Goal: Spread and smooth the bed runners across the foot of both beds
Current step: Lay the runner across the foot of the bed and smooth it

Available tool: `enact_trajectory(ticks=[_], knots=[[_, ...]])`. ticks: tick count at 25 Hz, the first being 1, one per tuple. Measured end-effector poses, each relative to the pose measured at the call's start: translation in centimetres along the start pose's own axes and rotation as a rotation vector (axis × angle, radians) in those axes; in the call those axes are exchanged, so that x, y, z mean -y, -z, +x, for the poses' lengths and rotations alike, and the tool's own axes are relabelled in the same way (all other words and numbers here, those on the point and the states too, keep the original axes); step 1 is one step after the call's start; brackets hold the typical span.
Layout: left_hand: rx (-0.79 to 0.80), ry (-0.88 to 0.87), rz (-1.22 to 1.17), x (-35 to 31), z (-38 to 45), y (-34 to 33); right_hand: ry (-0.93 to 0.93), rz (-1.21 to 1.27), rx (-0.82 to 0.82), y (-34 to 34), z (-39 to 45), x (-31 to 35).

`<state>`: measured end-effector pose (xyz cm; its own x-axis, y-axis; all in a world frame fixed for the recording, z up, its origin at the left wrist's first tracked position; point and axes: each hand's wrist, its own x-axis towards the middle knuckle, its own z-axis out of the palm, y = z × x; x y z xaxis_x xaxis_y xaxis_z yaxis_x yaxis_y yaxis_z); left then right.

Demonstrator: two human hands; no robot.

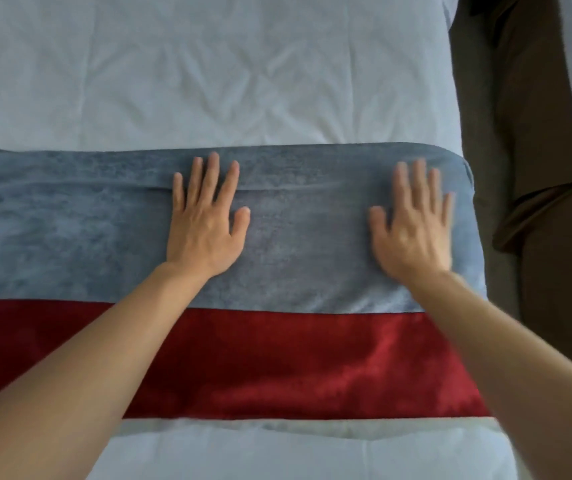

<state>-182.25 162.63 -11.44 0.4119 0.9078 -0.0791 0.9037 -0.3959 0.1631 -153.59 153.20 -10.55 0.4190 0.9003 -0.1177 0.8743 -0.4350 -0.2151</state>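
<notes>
While both hands lie flat, runner reaches the bed edge.

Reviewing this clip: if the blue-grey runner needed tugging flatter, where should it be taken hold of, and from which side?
Probably the blue-grey runner is best pinched at its rounded right end, coming from the gap beside the bed. That end drapes over the mattress edge, so it is free, and pulling outward should draw out the lengthwise ridge under the flat left hand.
</notes>
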Motion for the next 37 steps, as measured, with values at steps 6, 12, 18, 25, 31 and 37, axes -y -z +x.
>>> enact_trajectory(ticks=[6, 12, 18, 25, 31, 37], knots=[[0.081, -0.132, 0.103, 6.3, -13.9, 0.2, 0.505, 0.191, 0.124, -5.9, -13.5, 22.6], [0.067, -0.068, 0.038, 15.2, -22.1, -0.2, 0.413, -0.042, 0.098, -8.6, -18.1, 18.7], [0.068, 0.096, 0.047, 23.6, -25.7, 1.9, -0.014, -0.158, 0.045, -5.3, -19.9, 11.1], [-0.005, -0.050, 0.040, 16.9, -20.8, 1.6, 0.396, 0.099, 0.061, -9.1, -20.6, 32.5], [-0.024, 0.028, 0.044, 23.7, -22.4, 0.9, 0.397, -0.063, 0.065, -11.1, -20.4, 29.5], [0.073, 0.105, 0.104, 31.7, -25.0, 3.1, 0.145, -0.179, 0.112, -8.2, -20.7, 23.9]])
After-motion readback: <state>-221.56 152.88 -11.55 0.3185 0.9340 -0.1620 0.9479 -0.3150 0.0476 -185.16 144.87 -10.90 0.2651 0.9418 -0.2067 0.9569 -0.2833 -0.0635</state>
